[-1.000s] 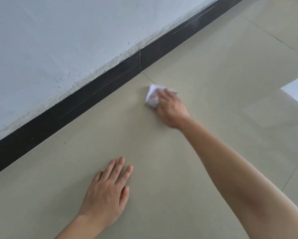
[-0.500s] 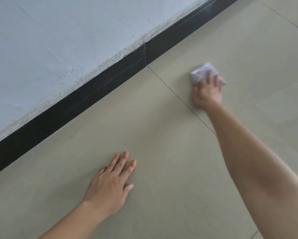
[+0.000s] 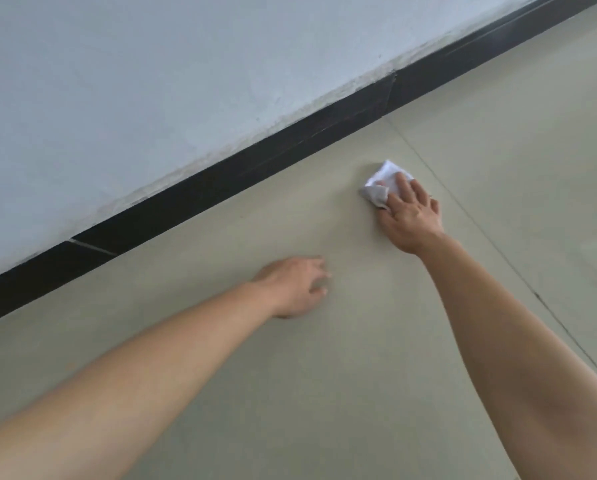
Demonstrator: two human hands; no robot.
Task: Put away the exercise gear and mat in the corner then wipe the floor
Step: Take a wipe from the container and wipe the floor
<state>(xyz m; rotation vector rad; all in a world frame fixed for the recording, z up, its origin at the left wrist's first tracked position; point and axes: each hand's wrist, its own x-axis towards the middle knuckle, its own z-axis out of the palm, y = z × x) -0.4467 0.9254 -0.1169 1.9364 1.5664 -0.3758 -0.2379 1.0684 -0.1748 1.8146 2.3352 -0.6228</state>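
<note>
The flat right hand (image 3: 411, 216) presses a white crumpled cloth (image 3: 383, 180) onto the beige tiled floor (image 3: 324, 393). The left hand (image 3: 295, 285) rests loose beside it, empty.

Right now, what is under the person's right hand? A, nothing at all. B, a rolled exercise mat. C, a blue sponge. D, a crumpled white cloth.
D: the right hand presses a crumpled white cloth with straight fingers onto the beige tiled floor, close to the black skirting board.
</note>
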